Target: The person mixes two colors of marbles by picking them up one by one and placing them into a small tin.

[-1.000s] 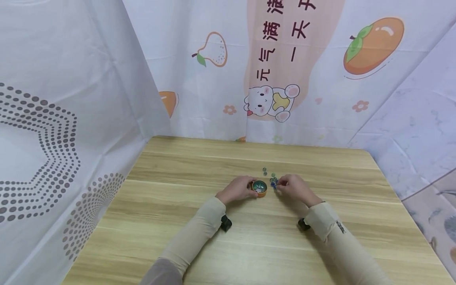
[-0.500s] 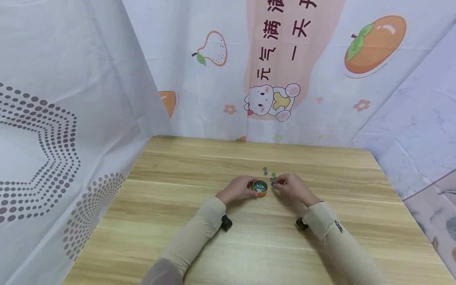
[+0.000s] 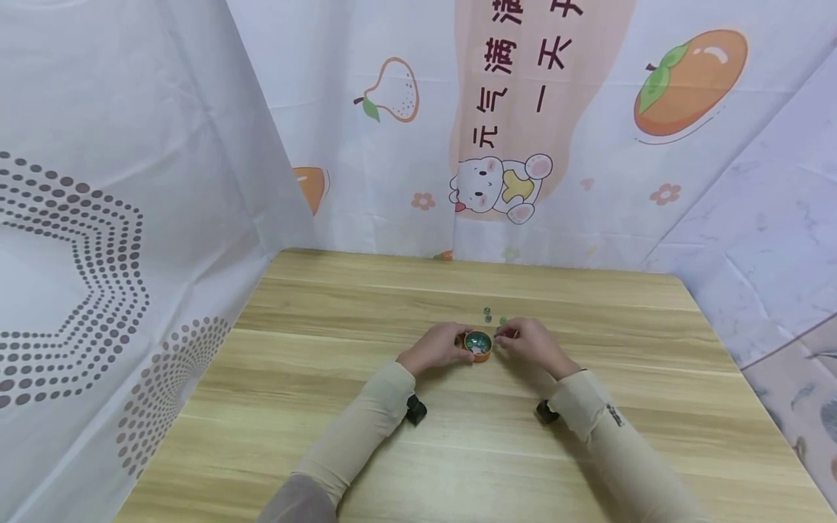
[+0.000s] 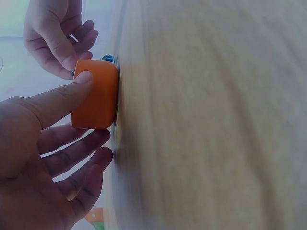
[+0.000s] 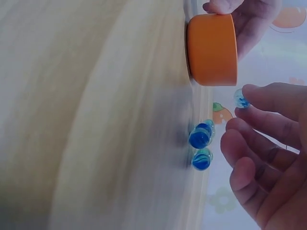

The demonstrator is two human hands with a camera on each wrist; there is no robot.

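My left hand [image 3: 437,347] holds a small round orange cup [image 5: 213,50] that stands on the table, thumb on one side and fingers round the other. Shiny green-blue contents show inside it in the head view. Between thumb and forefinger, my right hand [image 3: 532,345] pinches a clear glass marble [image 5: 241,98] with a blue swirl, just off the cup's rim and raised above the table. Below the right fingers lie several more marbles [image 5: 199,137], partly behind one another in the right wrist view.
Two marbles [image 3: 487,314] lie farther back on the wooden table [image 3: 366,290], with a greenish marble [image 3: 503,320] close to the right hand. Printed curtains [image 3: 392,160] hang behind the table and along its sides. Dark wrist cameras [image 3: 415,410] sit under both cuffs.
My right hand has moved slightly left, from the marbles toward the cup, with a marble in its fingertips. The left hand and the cup have stayed in place.
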